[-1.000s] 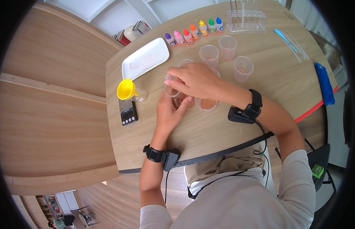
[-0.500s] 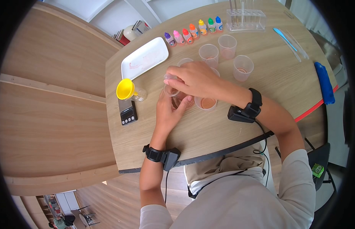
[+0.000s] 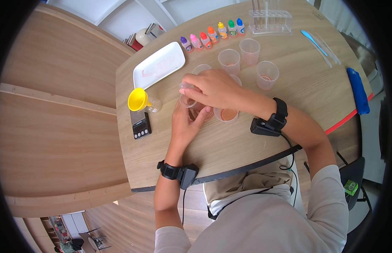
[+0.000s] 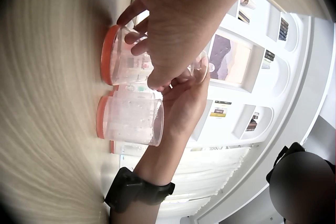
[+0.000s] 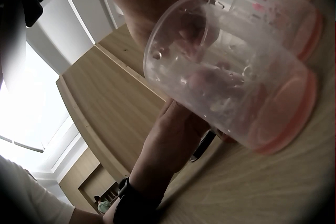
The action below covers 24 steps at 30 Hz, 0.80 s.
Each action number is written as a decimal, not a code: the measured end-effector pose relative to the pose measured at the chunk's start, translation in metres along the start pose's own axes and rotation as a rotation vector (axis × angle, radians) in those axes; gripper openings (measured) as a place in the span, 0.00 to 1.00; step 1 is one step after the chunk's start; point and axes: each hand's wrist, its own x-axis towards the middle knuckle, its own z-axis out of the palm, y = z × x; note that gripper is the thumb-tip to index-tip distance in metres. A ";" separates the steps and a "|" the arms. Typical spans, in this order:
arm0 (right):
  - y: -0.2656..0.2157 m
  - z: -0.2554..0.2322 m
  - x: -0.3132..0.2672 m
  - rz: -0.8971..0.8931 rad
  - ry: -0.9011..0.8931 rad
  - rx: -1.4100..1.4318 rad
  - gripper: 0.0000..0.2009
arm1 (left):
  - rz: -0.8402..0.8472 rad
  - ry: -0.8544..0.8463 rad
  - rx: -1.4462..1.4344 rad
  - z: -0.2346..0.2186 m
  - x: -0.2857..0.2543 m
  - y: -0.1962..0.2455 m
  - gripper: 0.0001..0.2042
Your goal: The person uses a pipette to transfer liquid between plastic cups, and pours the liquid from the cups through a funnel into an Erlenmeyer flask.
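Observation:
My left hand (image 3: 184, 126) curls round a clear plastic cup (image 4: 109, 56) standing on the table, with reddish liquid in its bottom. Over that cup's mouth, my right hand (image 3: 215, 88) pinches a small clear container (image 3: 187, 100) from above; the hand hides much of both. Right beside the gripped cup stands another cup (image 3: 226, 114) with a shallow layer of reddish liquid. That neighbouring cup (image 5: 226, 82) looms large in the right wrist view, droplets on its wall.
Several more clear cups (image 3: 267, 76) stand behind my right hand. Farther back are a row of dye bottles (image 3: 206, 40), a white tray (image 3: 160, 65) and a test tube rack (image 3: 269, 24). A yellow funnel (image 3: 138, 99) and a scale (image 3: 140, 126) are at left, a blue stirrer (image 3: 313, 41) at right.

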 end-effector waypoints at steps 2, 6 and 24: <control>0.000 0.000 0.000 -0.005 0.006 0.000 0.14 | -0.013 -0.007 0.003 0.000 0.000 -0.001 0.22; 0.001 0.001 0.000 0.007 -0.012 -0.006 0.14 | 0.011 0.007 0.003 0.001 0.000 -0.003 0.22; 0.000 -0.001 0.000 -0.005 -0.005 -0.002 0.14 | 0.019 0.014 -0.006 0.002 0.000 -0.006 0.22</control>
